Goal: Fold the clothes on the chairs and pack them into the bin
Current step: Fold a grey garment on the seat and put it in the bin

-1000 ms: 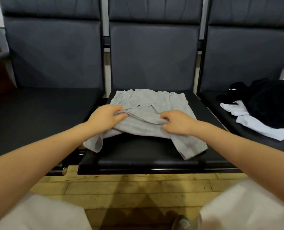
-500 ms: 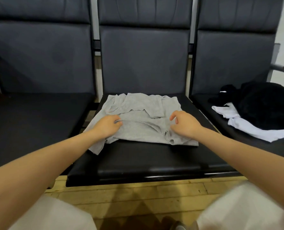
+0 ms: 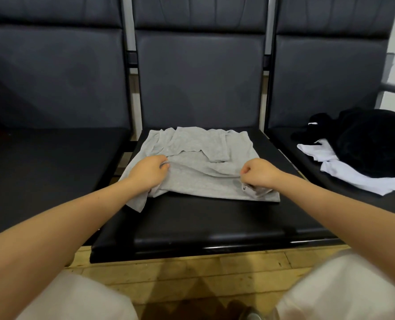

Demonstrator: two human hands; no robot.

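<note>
Head camera view: we are looking down at a row of three dark padded chairs standing side by side, with our two bare forearms reaching forward from the bottom corners. A grey T-shirt (image 3: 199,165) is lying partly folded on the seat of the middle chair (image 3: 192,222), its upper part turned over on itself and its lower left corner hanging a little past the seat's left edge. Our left hand (image 3: 149,173) is resting on the shirt's left side, its fingers curling into the cloth and gripping a fold of it. Our right hand (image 3: 260,173) is sitting on the shirt's right side with its fingers curled tight, pinching the fabric near a small bunched corner beneath the wrist. The cloth between the two hands is rippling in shallow creases. On the seat of the right chair (image 3: 284,139), a heaped black garment (image 3: 372,142) is lying on top of a white garment (image 3: 353,176), which is spreading out from under it toward the seat's front. The left chair (image 3: 53,158) is showing only its dark seat. Below the chairs, a wooden plank floor (image 3: 192,271) is running across the view, and our light trousers (image 3: 330,294) are filling both bottom corners. We are not seeing any bin from here.
</note>
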